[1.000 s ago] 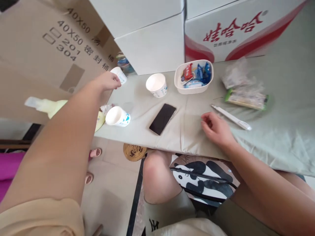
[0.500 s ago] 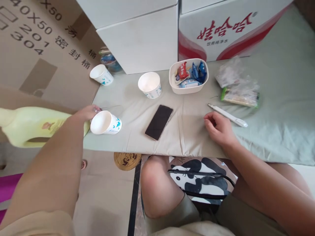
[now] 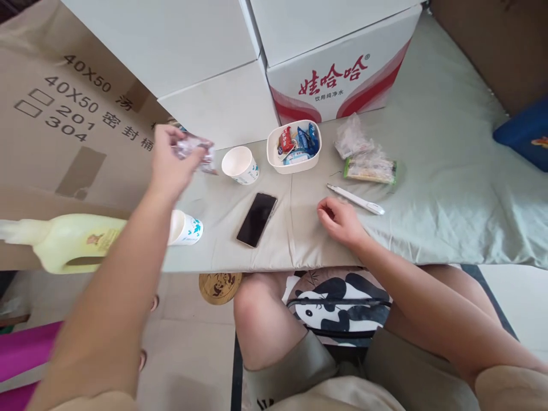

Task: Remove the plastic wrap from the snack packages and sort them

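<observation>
My left hand [image 3: 169,162] is raised at the left, its fingers pinched on a small crinkled plastic packet [image 3: 203,153], clear with reddish-purple patches. A white paper cup [image 3: 241,166] with blue print stands just right of the packet. Another paper cup [image 3: 190,228] is partly covered by my left forearm. Loosely curled, my right hand [image 3: 341,221] rests on the cloth with nothing visible in it. Beyond its fingers lies a white utility knife [image 3: 357,200]. Between my two hands is a black-screened phone [image 3: 257,220].
A white tub [image 3: 295,166] of small wrapped snacks sits before the white cartons [image 3: 338,85]. Plastic wrappers [image 3: 368,165] lie to its right. A yellow detergent bottle [image 3: 64,242] and a large brown carton [image 3: 85,131] flank the left; a blue object [image 3: 524,137] is far right.
My left hand has risen from beside the near-left cup, moving up and away with the packet now visible in its fingers. The view has shifted rightward; my right hand stays by the knife.
</observation>
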Demonstrator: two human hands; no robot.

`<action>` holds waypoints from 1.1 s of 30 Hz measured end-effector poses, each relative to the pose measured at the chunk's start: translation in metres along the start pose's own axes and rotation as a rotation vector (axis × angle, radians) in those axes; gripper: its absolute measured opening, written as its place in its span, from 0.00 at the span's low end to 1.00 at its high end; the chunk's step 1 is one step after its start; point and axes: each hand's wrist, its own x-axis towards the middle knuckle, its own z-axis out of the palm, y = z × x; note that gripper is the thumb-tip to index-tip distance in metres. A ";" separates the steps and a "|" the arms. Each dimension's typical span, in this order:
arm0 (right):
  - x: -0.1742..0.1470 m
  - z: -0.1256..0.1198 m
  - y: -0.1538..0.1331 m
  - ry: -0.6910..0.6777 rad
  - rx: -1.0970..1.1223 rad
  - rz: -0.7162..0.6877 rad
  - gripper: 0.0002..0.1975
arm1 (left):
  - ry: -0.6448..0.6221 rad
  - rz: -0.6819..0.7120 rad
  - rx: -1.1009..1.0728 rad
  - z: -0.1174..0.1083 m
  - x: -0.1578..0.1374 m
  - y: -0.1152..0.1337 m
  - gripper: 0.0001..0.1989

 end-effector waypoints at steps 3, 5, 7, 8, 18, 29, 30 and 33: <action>-0.001 0.001 0.001 0.042 0.070 0.007 0.04 | -0.298 -0.097 -0.571 0.073 -0.062 0.034 0.33; -0.002 0.001 0.003 0.092 0.130 0.044 0.06 | -0.383 -0.287 -0.799 0.120 -0.101 0.040 0.36; -0.004 0.000 0.006 0.131 0.188 0.067 0.11 | -0.361 -0.428 -0.900 0.160 -0.128 0.035 0.36; -0.004 0.000 0.007 0.135 0.204 0.057 0.14 | -0.328 -0.465 -0.928 0.176 -0.136 0.030 0.35; -0.002 0.002 0.007 0.123 0.124 -0.021 0.31 | -0.421 -0.657 -1.114 0.199 -0.132 0.004 0.21; -0.011 0.004 -0.003 0.265 0.186 0.213 0.12 | -0.708 -0.396 -0.799 0.177 -0.153 -0.016 0.44; -0.012 0.003 -0.004 0.277 0.187 0.199 0.13 | -0.692 -0.391 -0.791 0.176 -0.153 -0.016 0.42; -0.013 -0.002 -0.006 0.308 0.144 0.091 0.18 | -0.683 -0.352 -0.770 0.171 -0.154 -0.017 0.38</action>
